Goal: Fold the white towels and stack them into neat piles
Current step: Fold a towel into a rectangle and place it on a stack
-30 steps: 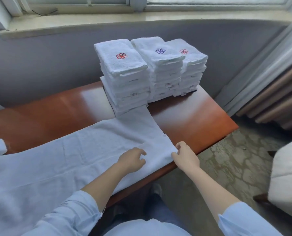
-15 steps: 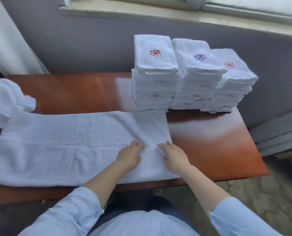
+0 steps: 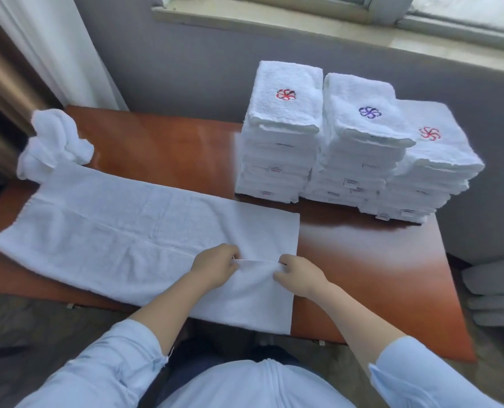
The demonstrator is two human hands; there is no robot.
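Three piles of folded towels (image 3: 353,148) stand complete at the far right of the wooden table (image 3: 377,266). The long towel (image 3: 121,231) lies spread near, partly folded. Left hand (image 3: 215,267) and right hand (image 3: 299,278) pinch its middle hem. A crumpled towel (image 3: 53,142) waits far left.

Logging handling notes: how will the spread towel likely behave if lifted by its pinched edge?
Probably floppy: the towel puckers between the left hand and right hand. Its long unheld end would likely drag across the table.
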